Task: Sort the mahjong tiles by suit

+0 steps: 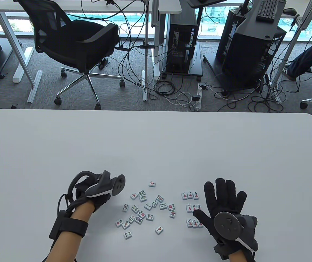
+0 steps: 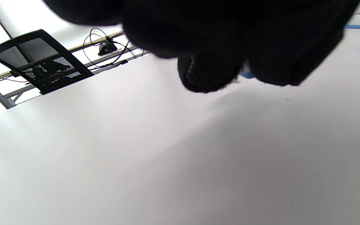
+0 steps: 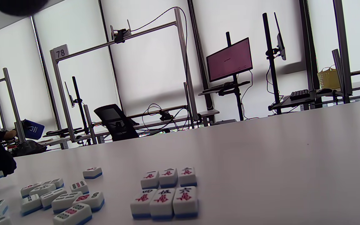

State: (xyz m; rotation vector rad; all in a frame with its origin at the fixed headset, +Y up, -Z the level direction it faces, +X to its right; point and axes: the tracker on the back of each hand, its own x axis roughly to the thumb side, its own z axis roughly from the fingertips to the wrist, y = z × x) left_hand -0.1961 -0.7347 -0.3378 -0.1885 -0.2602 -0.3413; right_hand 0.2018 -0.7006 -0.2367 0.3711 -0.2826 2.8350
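On the bench (image 1: 156,142), right of centre: nine character-suit tiles (image 1: 192,208) squared into a three-by-three block, apparently finished. Left of that, a loose scatter of bamboo, dot and honour tiles (image 1: 145,210), seemingly unsorted. Right hand (image 1: 224,207) flat beside the block, fingers spread, gripping nothing. Left hand (image 1: 95,191) curled; contents impossible to tell.

Loose tiles (image 1: 142,210) crowd the space between hands; far table (image 1: 156,142) lies open
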